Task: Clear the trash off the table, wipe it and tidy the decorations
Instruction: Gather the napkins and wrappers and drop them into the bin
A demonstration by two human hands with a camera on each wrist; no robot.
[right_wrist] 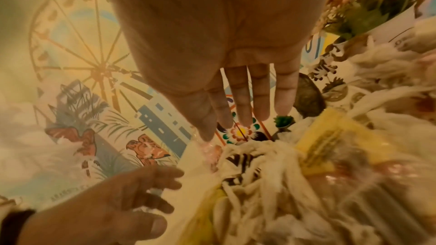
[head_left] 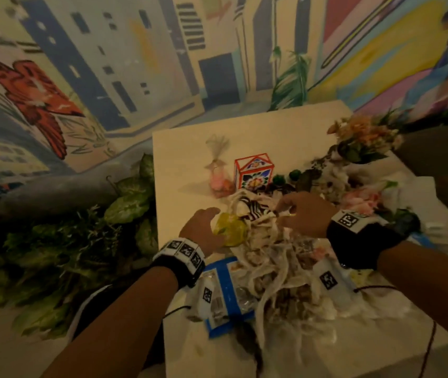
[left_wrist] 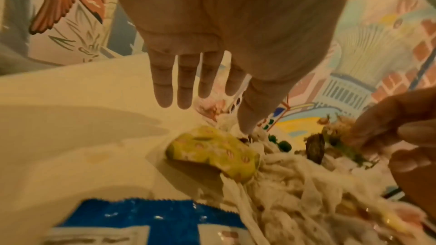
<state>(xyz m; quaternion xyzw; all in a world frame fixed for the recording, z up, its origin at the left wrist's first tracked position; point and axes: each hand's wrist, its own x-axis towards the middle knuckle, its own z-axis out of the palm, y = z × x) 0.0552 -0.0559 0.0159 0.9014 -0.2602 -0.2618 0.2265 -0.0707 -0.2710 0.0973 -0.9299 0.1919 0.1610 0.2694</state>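
Observation:
A heap of torn white paper strips (head_left: 272, 257) and clear plastic covers the near half of the cream table (head_left: 184, 148). A crumpled yellow wrapper (head_left: 231, 229) lies at the heap's left edge. My left hand (head_left: 212, 218) hovers just left of and above the yellow wrapper (left_wrist: 212, 153), fingers (left_wrist: 165, 88) straight and spread, holding nothing. My right hand (head_left: 293, 211) is over the top of the heap, fingers (right_wrist: 261, 100) extended above the strips (right_wrist: 254, 183), nothing gripped. A blue and white packet (head_left: 223, 293) lies under the strips near the front edge.
A red-framed flowered box (head_left: 254, 173) and a small clear pouch with pink contents (head_left: 217, 175) stand behind the heap. A bunch of flowers (head_left: 364, 140) lies at the back right, a pink flower (head_left: 362, 199) beside my right wrist. Leafy plants (head_left: 124, 208) fill the floor left of the table.

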